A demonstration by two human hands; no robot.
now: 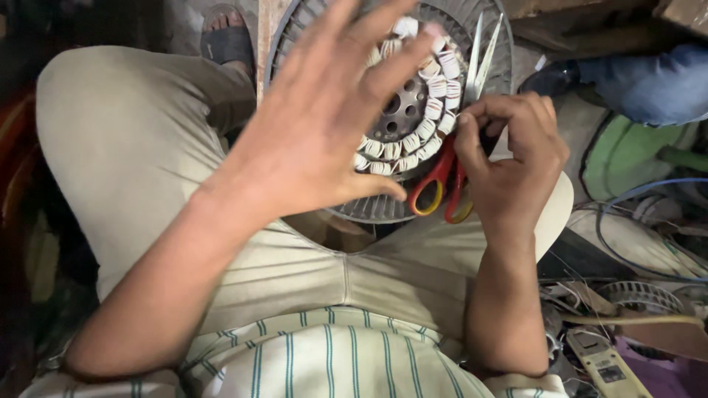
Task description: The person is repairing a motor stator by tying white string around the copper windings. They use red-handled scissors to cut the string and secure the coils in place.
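Copper-wound ring nearly full, hands busy at its right edge

White-taped copper coils ring the round grey metal stator (402,110) resting on the person's lap — every slot that shows carries a coil, so the winding looks largely done, though the left hand hides part of the ring. The left hand (324,118) hovers spread wide above the stator, gripping nothing. The right hand (509,158) is curled at the ring's right edge, fingertips pinching by a coil — what they pinch is too small to tell. Red-and-yellow-handled scissors (446,180) lie beside it, blades pointing away from the person. Trimming and tidying seem left.
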